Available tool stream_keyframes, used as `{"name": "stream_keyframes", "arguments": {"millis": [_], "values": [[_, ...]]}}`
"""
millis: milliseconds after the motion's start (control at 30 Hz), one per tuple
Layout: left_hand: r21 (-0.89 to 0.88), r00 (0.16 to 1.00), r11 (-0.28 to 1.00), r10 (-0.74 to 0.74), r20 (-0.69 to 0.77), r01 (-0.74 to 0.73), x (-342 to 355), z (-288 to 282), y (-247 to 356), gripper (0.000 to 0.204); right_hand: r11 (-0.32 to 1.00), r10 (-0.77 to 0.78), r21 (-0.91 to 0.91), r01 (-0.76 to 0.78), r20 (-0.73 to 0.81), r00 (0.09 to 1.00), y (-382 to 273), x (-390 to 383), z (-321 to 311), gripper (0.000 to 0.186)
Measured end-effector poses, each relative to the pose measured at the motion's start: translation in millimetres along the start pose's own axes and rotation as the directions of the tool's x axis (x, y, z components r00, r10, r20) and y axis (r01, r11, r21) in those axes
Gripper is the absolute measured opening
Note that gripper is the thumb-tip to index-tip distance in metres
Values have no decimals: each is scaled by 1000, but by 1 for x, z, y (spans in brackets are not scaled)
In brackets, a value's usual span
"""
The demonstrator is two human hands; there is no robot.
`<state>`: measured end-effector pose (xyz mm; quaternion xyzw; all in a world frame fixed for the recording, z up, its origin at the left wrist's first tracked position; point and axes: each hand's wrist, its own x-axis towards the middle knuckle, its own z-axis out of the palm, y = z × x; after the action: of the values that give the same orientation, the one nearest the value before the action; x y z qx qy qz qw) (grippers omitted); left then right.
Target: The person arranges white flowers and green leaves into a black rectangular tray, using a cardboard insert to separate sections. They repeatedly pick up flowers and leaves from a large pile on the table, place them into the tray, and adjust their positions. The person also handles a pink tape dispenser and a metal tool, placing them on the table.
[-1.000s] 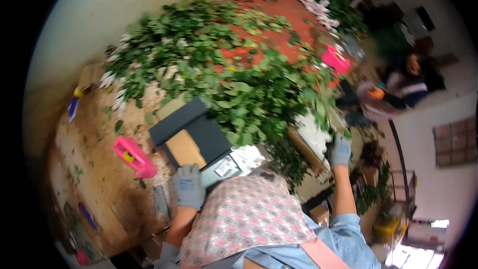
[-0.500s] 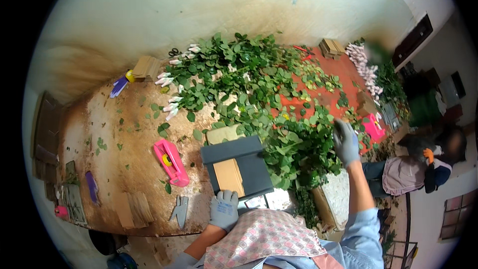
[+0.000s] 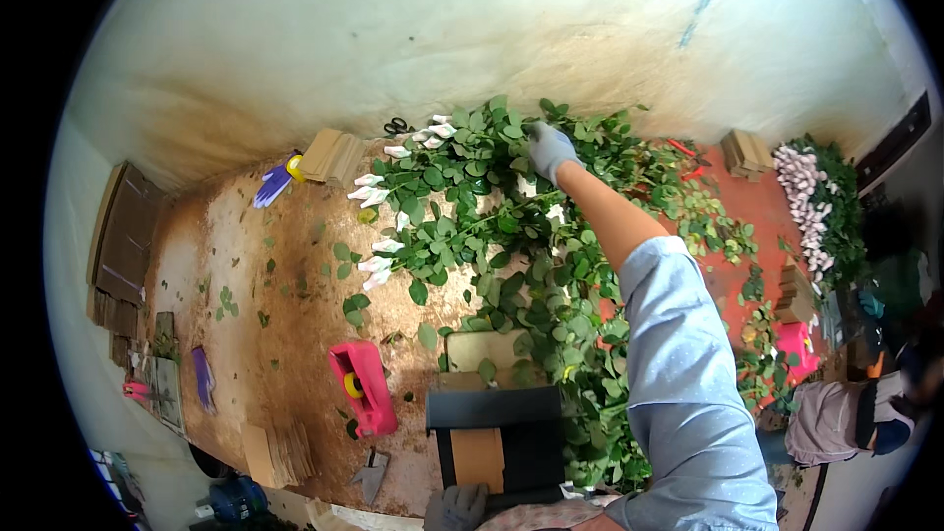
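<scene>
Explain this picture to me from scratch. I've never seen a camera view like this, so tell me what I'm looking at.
There is no machine here, only a person in grey gloves. A wide camera on the person's head looks down, which is why straight edges seem to bend.

The right hand reaches forward into the leafy stems; its fingertips are partly hidden, so a grip cannot be confirmed. The left hand is at the near edge of a dark box with brown cardboard on it; whether it grips anything is unclear.

On the table also lie white flower heads, a pink tape dispenser and a purple glove. Another person is at the far right.
</scene>
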<state>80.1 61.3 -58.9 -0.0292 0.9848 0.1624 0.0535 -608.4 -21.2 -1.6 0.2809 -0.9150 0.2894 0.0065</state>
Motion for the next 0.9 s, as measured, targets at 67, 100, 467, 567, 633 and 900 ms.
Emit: {"name": "stream_keyframes", "arguments": {"millis": [67, 100, 467, 567, 633, 900], "values": [[-1, 1000, 1000, -9, 13, 9, -7, 5, 0, 55, 998, -62, -1, 62, 28, 998, -5, 29, 21, 36], [-5, 1000, 1000, -23, 21, 23, -3, 3, -1, 55, 996, -94, 1, 94, 40, 995, -8, 42, 34, 37], [-8, 994, 999, -32, 106, 33, 12, -8, -10, 57, 698, -132, -638, 324, 330, 935, -6, 19, 90, 33], [-1, 996, 1000, -15, 89, 15, 10, -8, -11, 58, 478, -403, -661, 579, 420, 813, -17, -60, 73, 25], [13, 997, 1000, -1, 77, 0, 9, -7, -13, 58, 397, -537, -641, 657, 418, 732, -24, -123, 38, 24], [119, 989, 983, 144, -5, -143, 3, 11, -21, 60, 360, -450, -819, 447, 268, 852, -34, -181, -79, 43]]}}
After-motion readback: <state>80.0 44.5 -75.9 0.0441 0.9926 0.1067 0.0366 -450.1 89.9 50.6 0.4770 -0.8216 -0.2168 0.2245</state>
